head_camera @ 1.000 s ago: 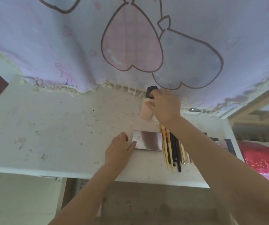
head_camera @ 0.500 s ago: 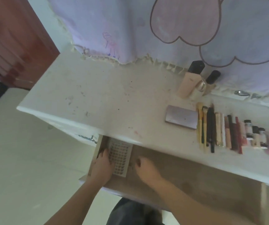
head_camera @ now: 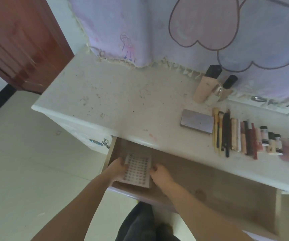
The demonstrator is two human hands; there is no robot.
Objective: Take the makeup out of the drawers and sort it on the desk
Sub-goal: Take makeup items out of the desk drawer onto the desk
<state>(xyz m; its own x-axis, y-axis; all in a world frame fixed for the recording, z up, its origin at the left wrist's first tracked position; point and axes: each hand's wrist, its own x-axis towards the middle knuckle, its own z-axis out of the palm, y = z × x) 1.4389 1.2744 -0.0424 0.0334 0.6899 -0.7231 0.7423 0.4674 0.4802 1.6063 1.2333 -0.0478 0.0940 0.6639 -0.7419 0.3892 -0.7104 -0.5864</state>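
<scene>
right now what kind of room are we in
Most likely a bedroom or dorm corner with a dressing desk: a white desk holding a sorted makeup row, a heart-print curtain behind it, and a wooden door.

Both hands, left [head_camera: 117, 168] and right [head_camera: 159, 173], grip a dotted palette [head_camera: 137, 170] inside the open drawer [head_camera: 210, 174]. Sorted makeup [head_camera: 255, 136] lines the table [head_camera: 122, 101].

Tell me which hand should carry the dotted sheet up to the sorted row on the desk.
Probably right: the right hand touches the dotted sheet on the side nearer the sorted row.
</scene>
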